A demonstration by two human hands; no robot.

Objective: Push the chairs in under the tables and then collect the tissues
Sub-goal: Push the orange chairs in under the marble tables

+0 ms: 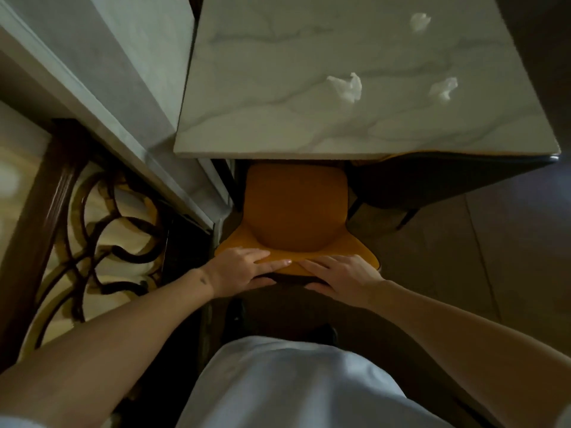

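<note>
**Head view: chair partly under the table, tissues untouched**

Head camera looks straight down on a person standing behind an orange chair (293,208). Both hands rest on the top edge of its backrest: the left hand (244,268) lies with fingers spread over the rim and the thumb tucked beneath, and the right hand (340,276) mirrors it just beside, fingertips almost meeting at the middle. Each is wrapped over the backrest rather than flat and free, so both are gripping the chair.

The front of the seat already sits under the near edge of the marble table (278,88), but most of the seat and the whole backrest are out in the open. My reading is that the push on this chair is under way and not finished; the seat needs to travel further in until the backrest comes near the table edge. To the right, a second chair (432,177), darker, appears tucked in under the same table, though only part of it shows.

Collecting has not begun. Three crumpled white tissues lie on the table: one near the middle (346,86), one to its right (443,88), and one at the far side (419,21), all well apart from the hands. Whether other chairs or tables wait elsewhere cannot be told.
</note>
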